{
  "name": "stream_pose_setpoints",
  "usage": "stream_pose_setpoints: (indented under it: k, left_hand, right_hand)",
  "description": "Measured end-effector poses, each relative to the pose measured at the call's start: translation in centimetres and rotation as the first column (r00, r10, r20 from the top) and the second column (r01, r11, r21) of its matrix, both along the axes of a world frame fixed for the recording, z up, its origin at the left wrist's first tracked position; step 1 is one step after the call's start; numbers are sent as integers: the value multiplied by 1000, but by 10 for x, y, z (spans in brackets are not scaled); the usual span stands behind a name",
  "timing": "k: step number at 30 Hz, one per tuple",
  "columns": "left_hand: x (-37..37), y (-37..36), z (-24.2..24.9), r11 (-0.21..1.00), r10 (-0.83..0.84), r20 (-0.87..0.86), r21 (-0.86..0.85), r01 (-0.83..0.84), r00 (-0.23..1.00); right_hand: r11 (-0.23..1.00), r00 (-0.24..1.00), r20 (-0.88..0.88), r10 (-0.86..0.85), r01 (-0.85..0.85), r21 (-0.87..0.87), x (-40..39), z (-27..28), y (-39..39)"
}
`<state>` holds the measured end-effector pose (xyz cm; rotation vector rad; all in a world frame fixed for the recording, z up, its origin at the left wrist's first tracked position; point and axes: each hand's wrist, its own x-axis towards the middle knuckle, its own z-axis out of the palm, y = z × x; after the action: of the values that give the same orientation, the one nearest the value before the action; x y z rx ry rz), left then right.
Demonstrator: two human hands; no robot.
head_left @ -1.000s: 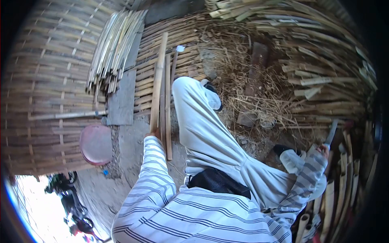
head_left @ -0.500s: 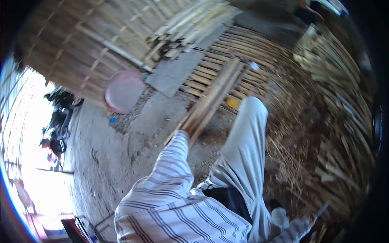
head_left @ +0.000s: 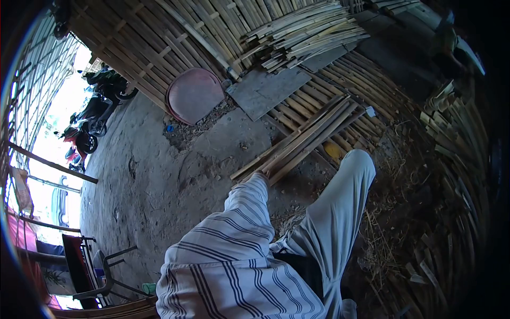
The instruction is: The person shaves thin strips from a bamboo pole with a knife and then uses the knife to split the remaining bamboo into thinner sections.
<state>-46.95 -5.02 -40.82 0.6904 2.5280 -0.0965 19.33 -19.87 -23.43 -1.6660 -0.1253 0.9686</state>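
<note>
My left hand (head_left: 260, 174) reaches forward from a striped sleeve and closes on the near end of a few long bamboo slats (head_left: 308, 139). The slats lie slanted on the ground, running up and right over a woven bamboo mat (head_left: 366, 80). Most of the hand is hidden by the sleeve cuff. My leg in pale trousers (head_left: 340, 202) stretches out just right of the slats. A small yellow object (head_left: 332, 150) lies beside the knee. My right hand is out of view.
A stack of split bamboo strips (head_left: 303, 34) and a grey board (head_left: 268, 90) lie at the back. A round pink lid (head_left: 194, 94) leans against the woven wall. Motorbikes (head_left: 90, 119) stand at the left, a chair (head_left: 93, 266) at lower left. Bamboo scraps and straw (head_left: 425, 212) cover the right.
The view has swung left toward the bare dirt floor. My right hand with its blade has left the picture. My left hand stays on the ends of the slats.
</note>
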Motion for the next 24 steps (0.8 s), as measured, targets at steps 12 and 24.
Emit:
stream_pose_setpoints:
  k: [12,24]
  left_hand:
    - [29,17,-6,997,-78,-30,-20,78,997]
    - [65,137,32,451,107,682,615,-647,723]
  right_hand:
    - [995,995,34,-95,94,18,51,3,-43]
    - [767,767,204,-608,500,403,247,97,-213]
